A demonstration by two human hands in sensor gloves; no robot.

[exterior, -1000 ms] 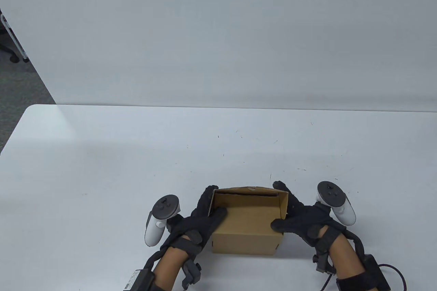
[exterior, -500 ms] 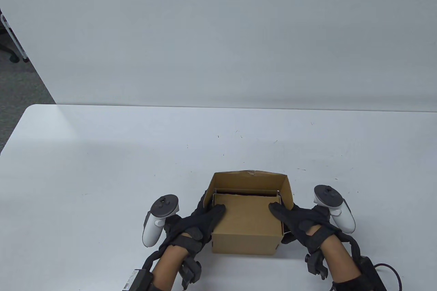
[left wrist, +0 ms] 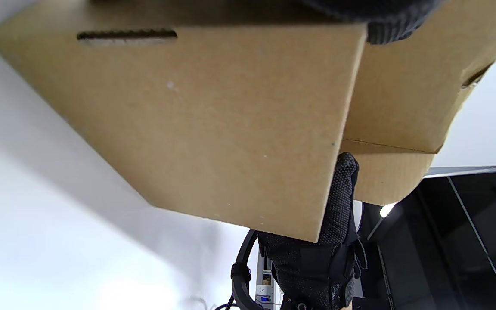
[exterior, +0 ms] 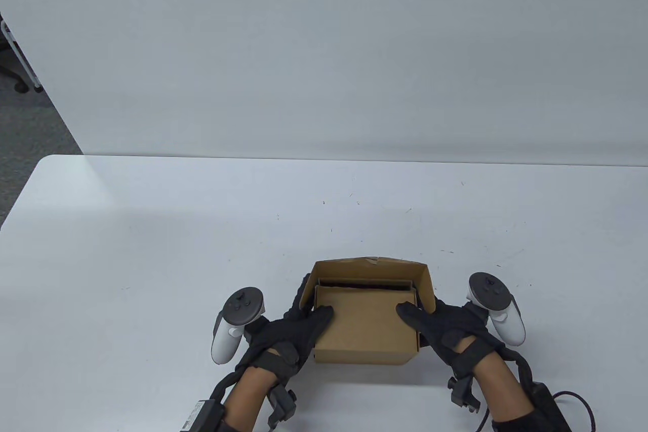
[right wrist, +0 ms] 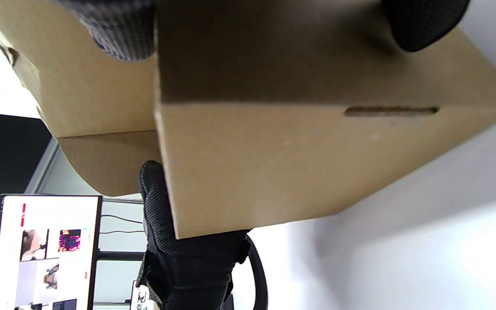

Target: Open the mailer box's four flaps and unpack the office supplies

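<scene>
Table view | mailer box (exterior: pixel 362 336) lid raised; both hands (exterior: pixel 291 333) grip sides

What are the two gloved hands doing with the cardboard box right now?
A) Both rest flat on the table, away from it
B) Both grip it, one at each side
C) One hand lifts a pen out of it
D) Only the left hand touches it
B: the left hand and right hand each clasp a side of the mailer box, thumbs on top.
</scene>
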